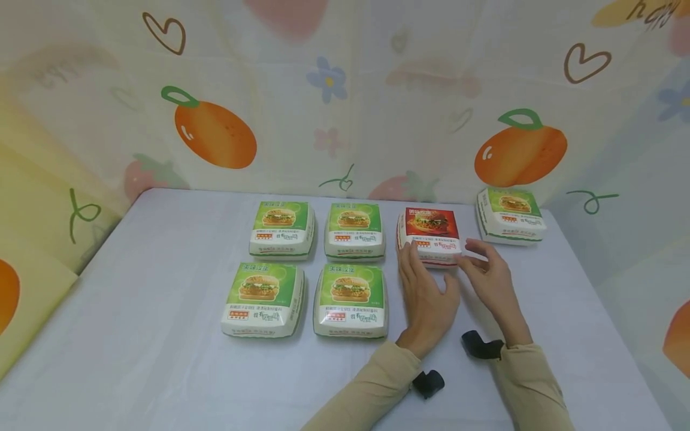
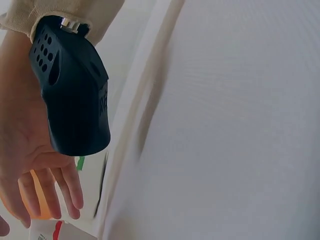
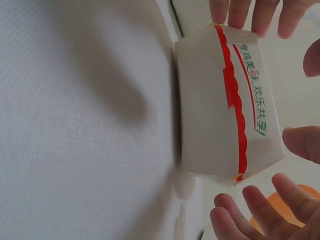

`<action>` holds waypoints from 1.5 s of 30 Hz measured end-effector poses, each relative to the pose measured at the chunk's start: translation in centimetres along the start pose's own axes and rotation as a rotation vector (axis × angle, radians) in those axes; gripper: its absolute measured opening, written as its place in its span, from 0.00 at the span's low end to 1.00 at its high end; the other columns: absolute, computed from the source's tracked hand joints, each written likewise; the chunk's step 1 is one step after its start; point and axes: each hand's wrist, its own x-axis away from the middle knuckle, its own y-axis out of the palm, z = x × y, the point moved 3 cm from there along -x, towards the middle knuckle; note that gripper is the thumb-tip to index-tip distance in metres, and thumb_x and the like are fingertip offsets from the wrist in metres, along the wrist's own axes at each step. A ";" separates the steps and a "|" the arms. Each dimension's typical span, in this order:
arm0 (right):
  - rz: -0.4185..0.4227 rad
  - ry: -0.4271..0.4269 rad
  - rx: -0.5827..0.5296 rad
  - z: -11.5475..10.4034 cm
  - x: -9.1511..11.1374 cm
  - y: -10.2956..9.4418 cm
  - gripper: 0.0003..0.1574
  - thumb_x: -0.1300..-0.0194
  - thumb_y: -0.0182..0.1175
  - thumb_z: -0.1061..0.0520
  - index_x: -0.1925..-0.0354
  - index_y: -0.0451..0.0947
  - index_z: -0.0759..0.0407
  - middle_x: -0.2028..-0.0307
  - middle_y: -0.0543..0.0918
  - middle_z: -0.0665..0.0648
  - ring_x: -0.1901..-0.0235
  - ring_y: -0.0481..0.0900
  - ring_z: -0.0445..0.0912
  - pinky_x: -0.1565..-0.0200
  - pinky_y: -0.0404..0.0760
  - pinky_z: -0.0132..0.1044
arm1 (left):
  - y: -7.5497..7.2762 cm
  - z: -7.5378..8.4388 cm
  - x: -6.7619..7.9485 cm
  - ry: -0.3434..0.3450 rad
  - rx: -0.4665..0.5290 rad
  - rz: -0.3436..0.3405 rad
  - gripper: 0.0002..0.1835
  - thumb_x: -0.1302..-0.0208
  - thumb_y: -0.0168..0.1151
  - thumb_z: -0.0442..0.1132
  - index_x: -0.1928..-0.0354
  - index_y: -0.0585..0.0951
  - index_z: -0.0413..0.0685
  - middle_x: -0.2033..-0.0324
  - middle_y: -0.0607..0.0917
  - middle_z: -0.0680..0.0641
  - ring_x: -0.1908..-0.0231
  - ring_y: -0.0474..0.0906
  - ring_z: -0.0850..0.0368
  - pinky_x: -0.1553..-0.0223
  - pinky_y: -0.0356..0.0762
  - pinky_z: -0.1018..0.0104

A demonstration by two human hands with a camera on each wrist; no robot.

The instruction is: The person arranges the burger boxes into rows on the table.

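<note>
A red-topped burger box [image 1: 431,222] sits on the white table in the back row, right of centre. My left hand [image 1: 428,305] has its straight fingers along the box's left side, fingertips touching it in the right wrist view. At the front right corner is my right hand [image 1: 493,281], fingers loosely bent and apart from the wall, thumb at the corner. The right wrist view shows the front of the red-trimmed box [image 3: 207,105] between both hands. Only a small part of that box [image 2: 42,231] shows in the left wrist view, below my left hand [image 2: 30,135].
Green-topped burger boxes stand left of the hands: two behind, including one box [image 1: 354,230], and two in front, including another box [image 1: 350,299]. One more green box [image 1: 511,215] is at the back right corner. A printed curtain [image 1: 345,120] hangs behind the table [image 1: 162,359].
</note>
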 end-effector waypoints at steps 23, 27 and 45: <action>-0.064 -0.023 0.012 -2.1 1.0 0.0 0.47 0.44 0.52 0.28 0.36 0.60 0.53 0.38 0.67 0.57 0.43 0.73 0.55 0.49 0.77 0.51 | -0.1 -0.3 -0.2 -0.018 0.020 -0.031 0.46 0.46 0.56 0.43 0.29 0.43 0.51 0.29 0.45 0.49 0.30 0.43 0.57 0.33 0.56 0.53; -0.041 -0.025 0.003 -0.2 0.1 0.3 0.49 0.48 0.53 0.25 0.36 0.60 0.49 0.38 0.68 0.53 0.44 0.74 0.52 0.49 0.76 0.51 | -0.1 -0.3 -0.3 0.004 0.011 -0.009 0.46 0.46 0.56 0.43 0.29 0.43 0.51 0.29 0.46 0.48 0.30 0.43 0.57 0.34 0.56 0.54; 0.042 0.040 0.062 1.6 -0.7 -0.9 0.44 0.47 0.51 0.26 0.36 0.58 0.38 0.37 0.67 0.48 0.41 0.70 0.50 0.45 0.73 0.52 | -0.1 1.7 0.7 0.176 -0.044 0.031 0.36 0.46 0.58 0.41 0.35 0.56 0.48 0.34 0.57 0.47 0.32 0.51 0.56 0.36 0.62 0.54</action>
